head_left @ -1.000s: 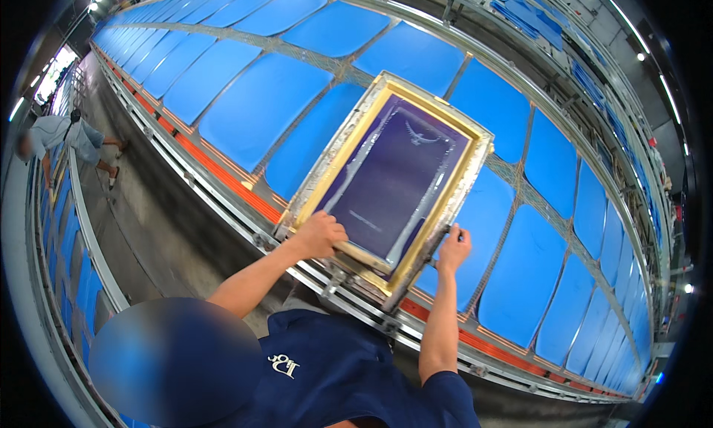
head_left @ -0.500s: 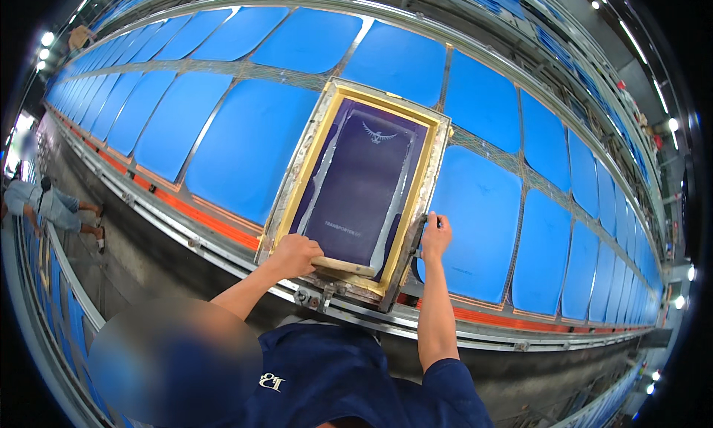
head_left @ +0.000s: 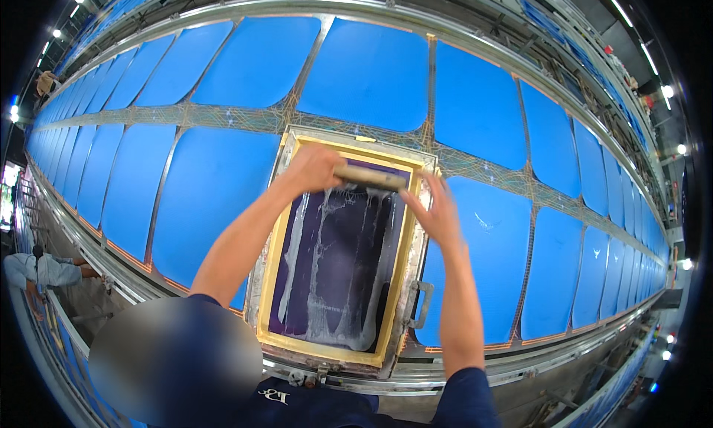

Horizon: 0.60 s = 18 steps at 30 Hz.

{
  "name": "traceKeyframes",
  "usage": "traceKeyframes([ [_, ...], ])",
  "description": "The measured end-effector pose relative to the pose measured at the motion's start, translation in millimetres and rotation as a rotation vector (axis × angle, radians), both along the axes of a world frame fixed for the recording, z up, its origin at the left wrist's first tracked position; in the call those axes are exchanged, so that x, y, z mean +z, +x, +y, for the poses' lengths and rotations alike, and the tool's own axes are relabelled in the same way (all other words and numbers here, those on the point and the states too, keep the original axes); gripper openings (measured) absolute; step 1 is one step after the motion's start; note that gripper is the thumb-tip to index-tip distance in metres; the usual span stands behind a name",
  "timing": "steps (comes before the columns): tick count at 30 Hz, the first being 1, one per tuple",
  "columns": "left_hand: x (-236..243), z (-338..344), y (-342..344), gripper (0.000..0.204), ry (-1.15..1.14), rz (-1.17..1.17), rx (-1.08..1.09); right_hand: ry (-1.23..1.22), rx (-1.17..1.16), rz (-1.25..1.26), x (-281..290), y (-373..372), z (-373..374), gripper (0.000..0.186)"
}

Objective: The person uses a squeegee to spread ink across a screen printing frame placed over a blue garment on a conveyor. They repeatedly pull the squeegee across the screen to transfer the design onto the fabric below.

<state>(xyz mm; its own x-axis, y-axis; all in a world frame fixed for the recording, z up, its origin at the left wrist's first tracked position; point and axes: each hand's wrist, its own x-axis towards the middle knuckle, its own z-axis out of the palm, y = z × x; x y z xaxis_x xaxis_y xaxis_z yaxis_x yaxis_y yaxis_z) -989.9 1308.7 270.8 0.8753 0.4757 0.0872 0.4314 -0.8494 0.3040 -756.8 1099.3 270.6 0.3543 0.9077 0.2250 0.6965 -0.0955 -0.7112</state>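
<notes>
Left grip point(head_left: 319, 169) clasping the tan wooden bar point(head_left: 371, 177), right grip point(head_left: 437, 205) too blurred to tell, we risk streaking whitish paste point(head_left: 319, 325) across the purple rectangular screen point(head_left: 343, 253) through lopsided pressure.

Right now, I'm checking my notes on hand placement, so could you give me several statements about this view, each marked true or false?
1. The left hand grips a tan bar. True.
2. The bar is at the end of the frame nearest the person. False: it is at the far end.
3. The right hand holds the grey side handle. False: it is near the bar's right end, off the handle.
4. Blue panels lie on both sides of the frame. True.
</notes>
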Motion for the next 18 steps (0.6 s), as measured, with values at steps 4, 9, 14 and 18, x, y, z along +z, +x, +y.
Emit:
traceKeyframes([
  [4,-3.2,49.4,33.5,0.033,0.029,0.01,-0.037,-0.38,0.225,-0.234,18.1,17.9,105.3,0.05],
  [9,-9.0,36.6,34.1,0.032,0.026,0.066,0.047,-0.484,0.249,-0.419,-10.3,10.1,115.8,0.041],
  [14,-15.5,-8.7,-2.4,0.022,-0.004,0.047,0.068,-0.415,0.225,-0.339,-22.1,-25.8,72.8,0.037],
  [18,-14.9,-103.1,-54.8,0.016,-0.047,0.063,0.03,-0.426,0.222,-0.361,-21.0,-80.8,-26.1,0.028],
])
